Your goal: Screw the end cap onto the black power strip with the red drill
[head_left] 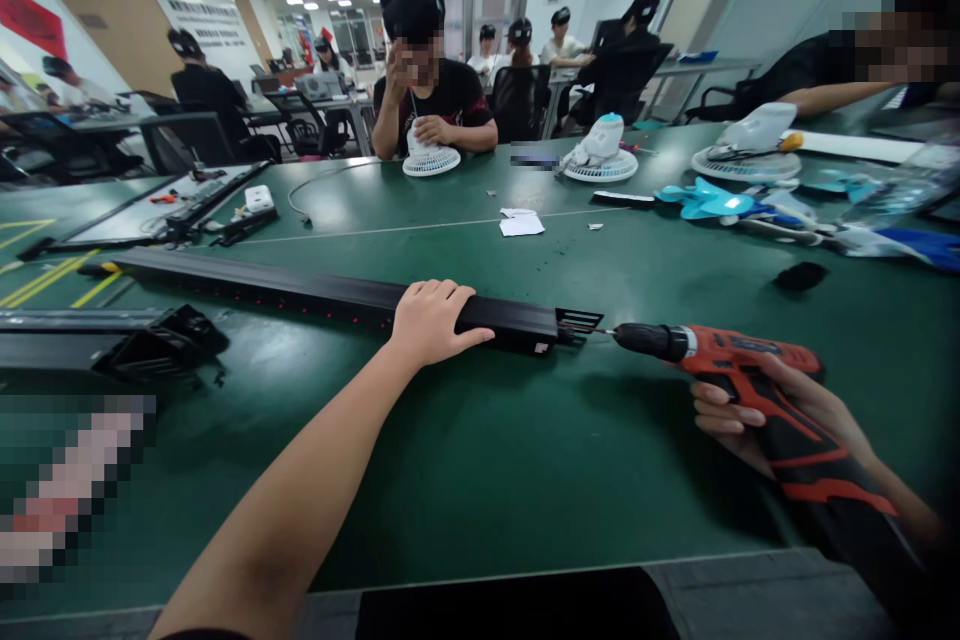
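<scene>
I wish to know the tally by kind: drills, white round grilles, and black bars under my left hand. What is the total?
Drill in right hand: 1
White round grilles (left, middle, right): 3
Black bar under left hand: 1
Total: 5

A glossy green table [525,480] bears a long black boxy bar [337,300], centre-left, and flat white paper [523,224], upper centre.

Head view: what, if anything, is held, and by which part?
Right hand holds the drill by its handle; left hand rests on the black bar.
</scene>
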`<state>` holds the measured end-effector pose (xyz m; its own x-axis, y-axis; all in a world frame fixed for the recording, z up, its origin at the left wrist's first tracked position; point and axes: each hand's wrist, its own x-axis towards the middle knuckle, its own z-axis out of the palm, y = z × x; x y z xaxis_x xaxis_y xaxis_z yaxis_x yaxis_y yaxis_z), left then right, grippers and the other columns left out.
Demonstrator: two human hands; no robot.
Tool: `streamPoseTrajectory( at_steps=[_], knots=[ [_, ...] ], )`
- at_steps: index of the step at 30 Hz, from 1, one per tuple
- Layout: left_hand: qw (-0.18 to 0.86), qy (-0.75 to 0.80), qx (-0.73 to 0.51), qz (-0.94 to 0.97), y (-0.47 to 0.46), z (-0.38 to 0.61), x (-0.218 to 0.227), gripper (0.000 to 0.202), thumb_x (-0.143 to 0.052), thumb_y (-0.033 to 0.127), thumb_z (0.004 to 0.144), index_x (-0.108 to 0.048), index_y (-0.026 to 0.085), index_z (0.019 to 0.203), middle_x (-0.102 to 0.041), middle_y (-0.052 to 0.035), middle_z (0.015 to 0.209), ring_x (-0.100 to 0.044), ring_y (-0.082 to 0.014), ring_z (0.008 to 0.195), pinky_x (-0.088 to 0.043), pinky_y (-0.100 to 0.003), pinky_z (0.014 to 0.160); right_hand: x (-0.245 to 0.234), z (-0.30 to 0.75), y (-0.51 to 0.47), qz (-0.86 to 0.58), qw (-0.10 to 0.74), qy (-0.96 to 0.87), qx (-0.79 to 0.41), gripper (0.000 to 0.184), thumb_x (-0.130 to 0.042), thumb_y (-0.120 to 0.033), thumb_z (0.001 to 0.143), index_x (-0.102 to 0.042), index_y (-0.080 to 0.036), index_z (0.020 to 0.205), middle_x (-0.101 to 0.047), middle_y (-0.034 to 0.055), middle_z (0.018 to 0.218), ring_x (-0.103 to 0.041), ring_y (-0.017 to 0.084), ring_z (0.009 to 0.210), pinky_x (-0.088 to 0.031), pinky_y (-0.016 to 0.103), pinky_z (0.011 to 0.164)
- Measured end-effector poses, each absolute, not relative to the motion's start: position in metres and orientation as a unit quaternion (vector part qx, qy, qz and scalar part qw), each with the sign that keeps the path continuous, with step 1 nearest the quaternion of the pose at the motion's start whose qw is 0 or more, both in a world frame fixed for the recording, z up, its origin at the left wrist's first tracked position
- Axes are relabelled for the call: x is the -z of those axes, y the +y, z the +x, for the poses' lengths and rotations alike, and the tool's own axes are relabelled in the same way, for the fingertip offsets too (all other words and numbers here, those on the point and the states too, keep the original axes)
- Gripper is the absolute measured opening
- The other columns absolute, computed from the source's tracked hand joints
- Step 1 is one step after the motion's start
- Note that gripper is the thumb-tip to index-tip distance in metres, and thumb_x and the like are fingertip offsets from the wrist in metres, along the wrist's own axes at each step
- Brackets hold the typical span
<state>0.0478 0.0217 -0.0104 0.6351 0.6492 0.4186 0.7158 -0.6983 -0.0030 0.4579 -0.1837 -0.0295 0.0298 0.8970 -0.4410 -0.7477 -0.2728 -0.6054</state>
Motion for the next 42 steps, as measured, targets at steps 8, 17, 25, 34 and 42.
streamPoseTrajectory(
  at_steps=[8, 17, 25, 34, 42],
  knots=[
    [0.088, -0.378, 0.200, -0.900, 0.022, 0.047, 0.011, 0.069, -0.056, 0.083, 0.097, -0.072, 0.024, 0.128, -0.077, -0.0099, 0.119, -0.070, -0.0321, 0.112, -0.048, -0.048, 0.105, 0.020, 0.448, -0.185, -0.419, 0.596, -0.054, -0.683, 0.025, -0.068, -0.030, 0.088, -0.065, -0.020, 0.110, -0.059, 0.0058, 0.077, -0.047, 0.013, 0.046, -0.058, 0.032, 0.045],
    [0.092, -0.380, 0.195, -0.899, 0.021, 0.048, 0.011, 0.069, -0.058, 0.083, 0.097, -0.072, 0.023, 0.128, -0.077, -0.0094, 0.119, -0.070, -0.0322, 0.111, -0.048, -0.048, 0.105, 0.016, 0.445, -0.183, -0.433, 0.590, -0.060, -0.679, 0.028, -0.073, -0.031, 0.083, -0.063, -0.023, 0.108, -0.059, 0.0031, 0.076, -0.043, 0.012, 0.047, -0.056, 0.029, 0.045],
    [0.088, -0.378, 0.200, -0.900, 0.022, 0.047, 0.012, 0.068, -0.056, 0.083, 0.097, -0.071, 0.024, 0.128, -0.077, -0.0089, 0.120, -0.069, -0.0318, 0.109, -0.048, -0.048, 0.104, 0.014, 0.442, -0.183, -0.446, 0.586, -0.037, -0.676, 0.029, -0.079, -0.031, 0.076, -0.061, -0.026, 0.098, -0.056, 0.0024, 0.076, -0.042, 0.012, 0.046, -0.056, 0.030, 0.042],
    [0.092, -0.380, 0.195, -0.900, 0.021, 0.048, 0.011, 0.070, -0.058, 0.083, 0.097, -0.071, 0.022, 0.129, -0.077, -0.0089, 0.120, -0.069, -0.0321, 0.111, -0.048, -0.047, 0.105, 0.018, 0.445, -0.184, -0.444, 0.587, -0.036, -0.677, 0.032, -0.081, -0.032, 0.075, -0.063, -0.025, 0.101, -0.057, 0.0026, 0.076, -0.043, 0.012, 0.047, -0.057, 0.030, 0.043],
    [0.081, -0.378, 0.202, -0.900, 0.022, 0.047, 0.012, 0.068, -0.057, 0.082, 0.097, -0.072, 0.024, 0.129, -0.077, -0.0095, 0.121, -0.070, -0.0326, 0.111, -0.048, -0.049, 0.106, 0.013, 0.441, -0.185, -0.447, 0.591, -0.029, -0.671, 0.038, -0.084, -0.031, 0.073, -0.064, -0.023, 0.104, -0.058, 0.0025, 0.075, -0.044, 0.011, 0.046, -0.057, 0.030, 0.042]
  ],
)
